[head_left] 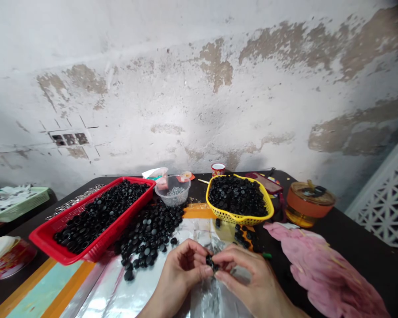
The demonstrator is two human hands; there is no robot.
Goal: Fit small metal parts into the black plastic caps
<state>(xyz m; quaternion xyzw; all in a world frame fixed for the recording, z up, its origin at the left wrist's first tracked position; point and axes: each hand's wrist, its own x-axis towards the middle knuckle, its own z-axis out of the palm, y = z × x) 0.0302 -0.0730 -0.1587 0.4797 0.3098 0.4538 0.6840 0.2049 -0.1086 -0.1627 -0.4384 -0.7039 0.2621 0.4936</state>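
Left hand (181, 271), right hand (248, 276) pinch black plastic piece (211, 263) between them; shape mostly hidden, count unclear.

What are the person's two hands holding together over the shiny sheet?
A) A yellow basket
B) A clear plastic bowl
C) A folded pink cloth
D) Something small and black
D: the left hand and right hand meet with their fingertips on a small black object, held above the foil sheet.
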